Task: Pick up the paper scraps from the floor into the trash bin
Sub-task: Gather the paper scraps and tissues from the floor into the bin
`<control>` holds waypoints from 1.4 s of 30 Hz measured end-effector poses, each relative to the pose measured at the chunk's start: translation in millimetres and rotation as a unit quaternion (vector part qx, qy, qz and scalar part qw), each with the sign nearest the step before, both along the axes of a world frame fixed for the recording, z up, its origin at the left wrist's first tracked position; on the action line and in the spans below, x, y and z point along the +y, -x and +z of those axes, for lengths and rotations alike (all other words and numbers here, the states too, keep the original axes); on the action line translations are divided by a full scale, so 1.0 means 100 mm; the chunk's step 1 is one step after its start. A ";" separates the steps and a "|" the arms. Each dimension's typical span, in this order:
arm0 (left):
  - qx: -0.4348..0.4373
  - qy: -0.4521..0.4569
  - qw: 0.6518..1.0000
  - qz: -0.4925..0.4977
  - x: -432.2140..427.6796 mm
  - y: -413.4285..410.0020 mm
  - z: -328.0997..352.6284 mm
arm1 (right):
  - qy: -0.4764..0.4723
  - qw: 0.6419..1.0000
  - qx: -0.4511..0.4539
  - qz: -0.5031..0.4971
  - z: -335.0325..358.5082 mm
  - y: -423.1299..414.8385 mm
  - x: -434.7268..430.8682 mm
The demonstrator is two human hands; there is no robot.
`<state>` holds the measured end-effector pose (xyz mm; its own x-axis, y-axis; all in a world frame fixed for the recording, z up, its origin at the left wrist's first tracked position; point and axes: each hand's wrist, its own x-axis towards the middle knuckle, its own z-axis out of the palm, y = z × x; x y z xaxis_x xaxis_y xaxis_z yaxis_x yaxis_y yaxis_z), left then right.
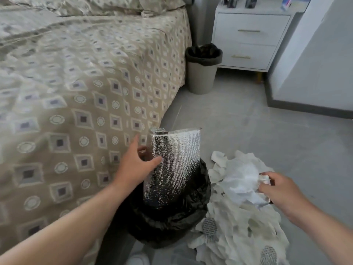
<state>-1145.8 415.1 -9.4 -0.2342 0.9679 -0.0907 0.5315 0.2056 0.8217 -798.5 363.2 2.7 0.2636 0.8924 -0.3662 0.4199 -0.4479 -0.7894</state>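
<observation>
Now left hand [137,165] grips foil bag [175,165] blocking bin [172,226]; right hand [282,190] clutches paper scraps [238,180]; bed [76,92] crowds left, floor [267,121] open right.

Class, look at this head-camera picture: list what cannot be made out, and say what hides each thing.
Head view: inside of the near trash bin, hidden by the foil bag standing in it.
Head view: some fingertips of the left hand, behind the foil bag's edge.
Head view: things on the nightstand, cut off by the top edge and blurred.
Head view: contents of the far bin, too dark and small.
</observation>
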 end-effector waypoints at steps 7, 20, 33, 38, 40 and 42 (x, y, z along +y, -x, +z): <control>0.027 0.007 1.000 -0.012 0.18 -0.02 -0.32 | 0.004 1.000 0.014 -0.015 -0.05 -0.01 0.04; 0.151 -0.029 0.988 0.001 -0.28 0.31 -0.72 | -0.003 0.999 0.010 0.048 0.04 0.29 0.10; -0.022 -0.037 0.998 -0.042 -0.53 0.41 -1.07 | 0.022 0.952 -0.019 0.304 -0.48 1.68 0.32; -0.024 -0.030 0.999 -0.033 -0.62 0.36 -1.06 | 0.128 0.913 -0.127 0.366 -0.95 1.85 0.24; -0.021 -0.019 0.999 -0.035 -0.65 0.36 -1.08 | 0.130 0.904 -0.149 0.380 -1.07 1.93 0.26; -0.028 -0.017 0.998 -0.048 -0.65 0.39 -1.09 | 0.142 0.900 -0.155 0.382 -1.16 2.03 0.28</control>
